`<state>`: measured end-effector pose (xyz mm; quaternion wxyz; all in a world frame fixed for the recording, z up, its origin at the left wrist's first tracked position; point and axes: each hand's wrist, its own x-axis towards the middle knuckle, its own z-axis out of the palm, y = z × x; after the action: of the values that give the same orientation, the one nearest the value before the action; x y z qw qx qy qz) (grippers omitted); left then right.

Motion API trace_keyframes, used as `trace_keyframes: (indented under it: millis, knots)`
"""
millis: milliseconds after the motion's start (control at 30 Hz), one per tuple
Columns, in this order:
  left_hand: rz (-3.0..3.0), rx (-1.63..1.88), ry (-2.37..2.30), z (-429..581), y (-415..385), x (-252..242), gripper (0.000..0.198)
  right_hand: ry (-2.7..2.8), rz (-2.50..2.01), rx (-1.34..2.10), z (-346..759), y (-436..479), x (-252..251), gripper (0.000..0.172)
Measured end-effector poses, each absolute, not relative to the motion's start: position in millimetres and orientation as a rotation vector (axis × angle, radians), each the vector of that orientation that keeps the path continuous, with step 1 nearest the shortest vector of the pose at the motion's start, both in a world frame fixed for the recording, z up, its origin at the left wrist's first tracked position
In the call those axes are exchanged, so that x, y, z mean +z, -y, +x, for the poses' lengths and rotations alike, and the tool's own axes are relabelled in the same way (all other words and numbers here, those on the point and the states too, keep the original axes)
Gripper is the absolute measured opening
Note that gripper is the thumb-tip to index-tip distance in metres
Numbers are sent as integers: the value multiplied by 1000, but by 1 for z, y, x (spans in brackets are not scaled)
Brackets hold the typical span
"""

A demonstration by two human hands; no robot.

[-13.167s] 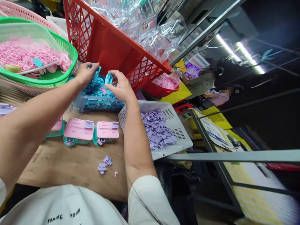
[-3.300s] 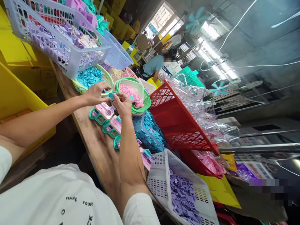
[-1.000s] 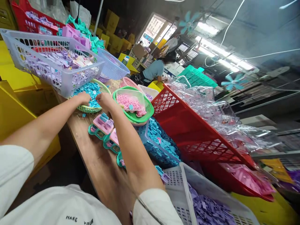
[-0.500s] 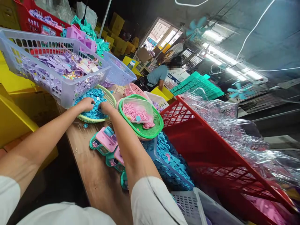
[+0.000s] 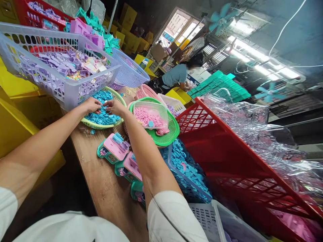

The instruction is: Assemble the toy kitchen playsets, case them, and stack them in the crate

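My left hand (image 5: pixel 91 105) and my right hand (image 5: pixel 114 107) meet over a pale green round basket (image 5: pixel 118 123) heaped with small blue plastic parts (image 5: pixel 102 117). The fingertips of both hands are pinched together on one small blue part (image 5: pixel 104 108) just above the heap. Below my right forearm, three pink-and-teal toy cases (image 5: pixel 114 151) lie in a row on the wooden bench (image 5: pixel 106 191).
A lilac basket (image 5: pixel 54 85) of purple parts overhangs the blue heap on the left. A green basket (image 5: pixel 170 132) holds a clear tub of pink parts (image 5: pixel 148 117). A blue crate (image 5: pixel 186 174), a red crate (image 5: pixel 227 161), and a white tray (image 5: pixel 209 218) line the right. A person sits far back.
Both hands have lifted slightly out of the blue heap and drawn together, fingertips now pinching one blue part between them. The camera view shifted a little.
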<state>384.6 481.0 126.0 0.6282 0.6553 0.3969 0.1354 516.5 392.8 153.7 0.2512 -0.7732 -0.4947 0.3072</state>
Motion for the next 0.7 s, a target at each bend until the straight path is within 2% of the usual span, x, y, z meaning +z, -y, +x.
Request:
trace_keyframes:
  millis: [167,267,400,567,700]
  knots:
    - [1438,313,-979,386,-481,129,23,1627,-2408,704,512,-391,162,20]
    - [1362,298,-976,387,-480,133,16,1720,-2449,730,508,-389,162,19]
    - [1305,309,-982,387,-478,138,7,1850,-2455,714,498,-392,153,28]
    - [1249,330,-946,385,-478,143,14,1900,-2475,660,499,-396,151,12]
    - [1195,312,-950,385,-478,142,42,1672,-2335,710,512,-393,164,12]
